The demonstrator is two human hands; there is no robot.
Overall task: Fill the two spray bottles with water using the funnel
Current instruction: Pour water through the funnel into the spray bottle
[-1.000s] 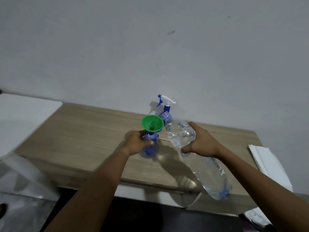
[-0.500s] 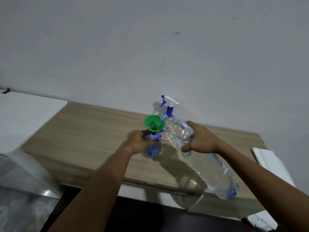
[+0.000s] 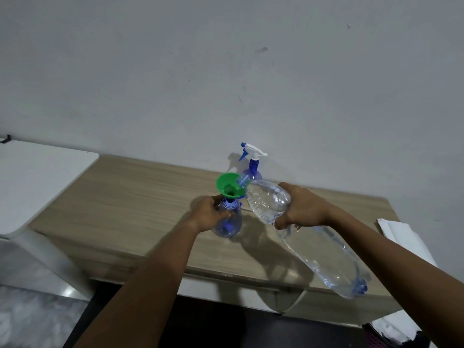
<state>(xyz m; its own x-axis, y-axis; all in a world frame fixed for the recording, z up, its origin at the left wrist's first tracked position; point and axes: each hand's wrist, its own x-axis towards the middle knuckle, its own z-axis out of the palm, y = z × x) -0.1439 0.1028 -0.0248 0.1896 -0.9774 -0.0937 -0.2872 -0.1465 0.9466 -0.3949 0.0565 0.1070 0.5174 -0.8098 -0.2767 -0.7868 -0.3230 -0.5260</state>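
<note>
On a wood-grain table set against a white wall, the left hand curls round the neck of one uncapped spray bottle, partly hiding it; one green funnel sits in its mouth. At its 3 o'clock the right hand wraps its fingers round one large water bottle, tilted with its mouth at the funnel's rim. At 12 o'clock, farther back, stands the second spray bottle, trigger head on. Whether water is flowing is too blurred to tell.

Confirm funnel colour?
Green; the funnel sits in the near spray bottle, clearest in the head view.
</note>
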